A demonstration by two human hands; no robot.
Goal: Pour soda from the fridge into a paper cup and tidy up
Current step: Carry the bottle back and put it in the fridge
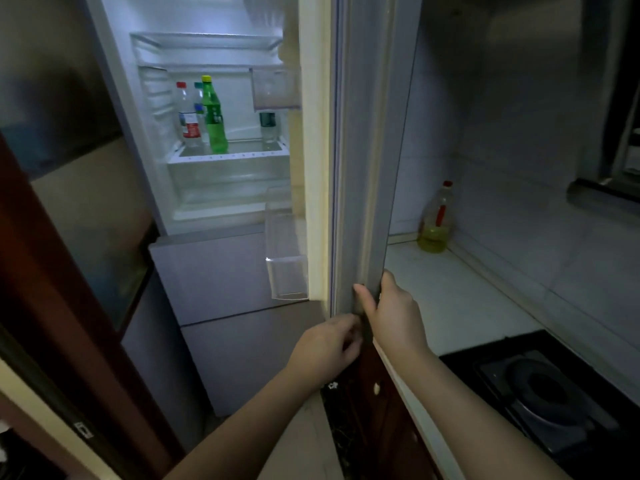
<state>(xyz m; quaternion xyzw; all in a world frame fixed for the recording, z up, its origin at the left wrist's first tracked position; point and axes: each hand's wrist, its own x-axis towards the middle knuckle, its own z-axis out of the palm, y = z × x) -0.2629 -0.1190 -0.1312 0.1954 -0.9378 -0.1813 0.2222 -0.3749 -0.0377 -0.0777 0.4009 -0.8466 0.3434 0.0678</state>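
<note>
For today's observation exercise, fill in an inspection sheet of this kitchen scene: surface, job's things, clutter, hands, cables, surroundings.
Surface: pale countertop right of the fridge door, bare in the near part.
Job's things: green soda bottle upright on the lit fridge shelf, beside a red-capped bottle; no paper cup seen.
Clutter: oil bottle in the counter's back corner.
Hands: right hand grips the edge of the open fridge door; left hand at its lower edge, grip unclear.
Cables: nothing seen.
Surroundings: gas hob, tiled wall, wooden cabinet.
</note>
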